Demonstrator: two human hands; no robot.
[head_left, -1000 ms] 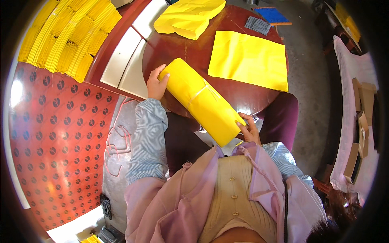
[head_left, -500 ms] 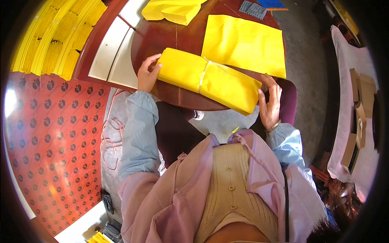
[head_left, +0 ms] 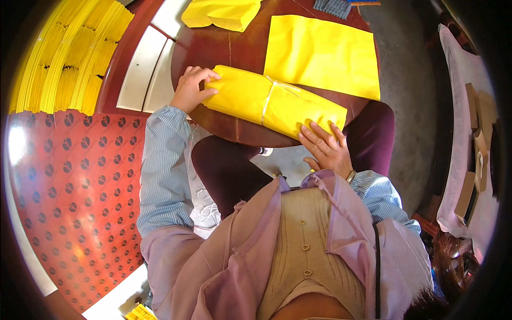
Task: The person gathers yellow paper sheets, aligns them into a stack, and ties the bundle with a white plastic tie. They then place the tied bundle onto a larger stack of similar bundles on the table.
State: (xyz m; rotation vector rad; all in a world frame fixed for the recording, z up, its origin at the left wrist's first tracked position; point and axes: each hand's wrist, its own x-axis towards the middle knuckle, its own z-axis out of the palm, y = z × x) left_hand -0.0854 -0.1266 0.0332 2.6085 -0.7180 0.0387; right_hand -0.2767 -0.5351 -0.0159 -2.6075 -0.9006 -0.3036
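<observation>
A long, tied bundle of folded yellow sheets (head_left: 250, 96) lies slantwise near the front edge of the round, dark red table (head_left: 213, 50). A thin pale band (head_left: 266, 101) runs round its middle. At the bundle's left end is my left hand (head_left: 190, 89), its bent fingers on the far corner and its thumb against the end. My right hand (head_left: 329, 149) lies with fingers stretched over the near right part of the bundle, the thumb apart. Just beyond the bundle a flat yellow sheet (head_left: 322, 56) rests on the table.
Another yellow bundle (head_left: 221, 13) is at the table's far edge, with a grey textured piece (head_left: 332, 8) to its right. Tall yellow stacks (head_left: 66, 53) stand at the far left above a red patterned surface (head_left: 80, 202). Cardboard boxes (head_left: 480, 144) sit on a pale-covered surface at the right.
My right hand has moved from the bundle's right end to its near side, fingers now flat on it. My left fingers have shifted onto the far left corner, and the left elbow has swung outward.
</observation>
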